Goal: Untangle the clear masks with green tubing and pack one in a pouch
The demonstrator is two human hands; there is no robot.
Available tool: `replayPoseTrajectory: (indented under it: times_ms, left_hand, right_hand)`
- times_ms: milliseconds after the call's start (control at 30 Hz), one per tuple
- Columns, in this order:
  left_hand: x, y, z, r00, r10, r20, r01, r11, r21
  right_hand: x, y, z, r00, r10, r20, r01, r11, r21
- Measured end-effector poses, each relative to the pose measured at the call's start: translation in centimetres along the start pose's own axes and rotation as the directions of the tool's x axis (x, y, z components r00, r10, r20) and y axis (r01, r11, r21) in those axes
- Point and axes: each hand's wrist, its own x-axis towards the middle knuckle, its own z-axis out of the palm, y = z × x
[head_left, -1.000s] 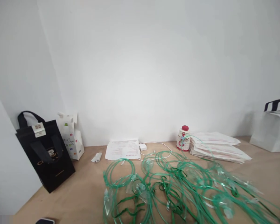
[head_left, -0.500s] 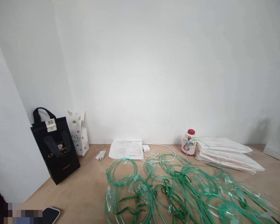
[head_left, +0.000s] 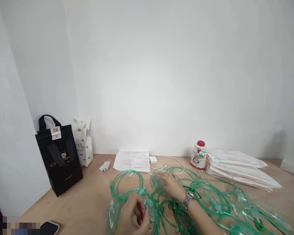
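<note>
Bare table (head_left: 88, 199) between black bag (head_left: 60, 156) and tangled green tubing (head_left: 205, 195).

A tan table (head_left: 88, 202) stands against a white wall. Far left on it stands a black bag (head_left: 59, 156), a white carton (head_left: 82, 143) just behind. At the far middle lie a wrapper (head_left: 105, 166), a sheet (head_left: 132, 160) and a charger (head_left: 153, 159). A jar (head_left: 198, 154) stands beside stacked pouches (head_left: 240, 164), right. Green tubing (head_left: 205, 195) sprawls across the near middle; a phone (head_left: 49, 227) lies near left.
</note>
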Motion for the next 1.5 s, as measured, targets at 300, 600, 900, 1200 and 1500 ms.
replayPoseTrajectory:
  times_ms: [300, 600, 900, 1200, 1500]
  left_hand:
    - [8.1, 3.9, -3.9, 0.979, 0.169, -0.115, -0.160, 0.984, 0.083]
    - [7.3, 2.3, -2.7, 0.933, 0.333, 0.137, -0.357, 0.803, 0.477]
    - [6.6, 3.7, -2.6, 0.874, 0.236, 0.426, -0.453, 0.713, 0.535]
    - [8.3, 3.0, -5.0, 0.995, 0.098, 0.032, -0.102, 0.908, 0.407]
    - [8.4, 4.2, -4.3, 0.973, -0.232, -0.002, 0.218, 0.917, -0.334]
  right_hand:
    - [1.6, 1.7, 0.0, 0.979, 0.191, -0.066, -0.193, 0.981, -0.022]
    - [-1.0, -4.4, -6.3, 0.995, 0.039, -0.093, 0.014, 0.859, 0.511]
    - [-3.7, -8.2, -7.3, 0.988, -0.131, 0.081, 0.041, 0.729, 0.683]
    - [-0.9, -2.5, -3.5, 0.976, 0.018, 0.215, -0.101, 0.918, 0.384]
    - [-0.2, 0.0, 0.3, 0.827, 0.060, 0.560, -0.194, 0.964, 0.184]
